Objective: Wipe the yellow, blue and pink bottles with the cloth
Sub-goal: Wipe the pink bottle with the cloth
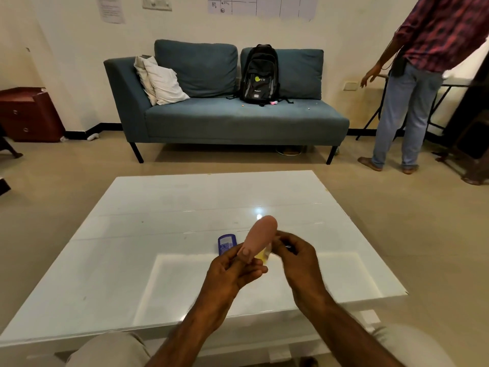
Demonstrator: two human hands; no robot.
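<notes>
Left hand (232, 271) gripped the pink bottle (260, 235); the right hand (296, 254) beside it was blurred, grip unclear. Left of it, the blue bottle (226, 243) showed an unreadable label.

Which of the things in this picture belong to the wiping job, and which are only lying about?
For the job: pink bottle, gripped by the left hand; yellow bottle, partly hidden behind it; blue bottle on the white table. Cloth: not visible.

Lying about: backpack, pillows, sofa, red cabinet.

glossy white low table (158, 260); blue bottle (226, 243) flat on it near the middle, label side up
</notes>
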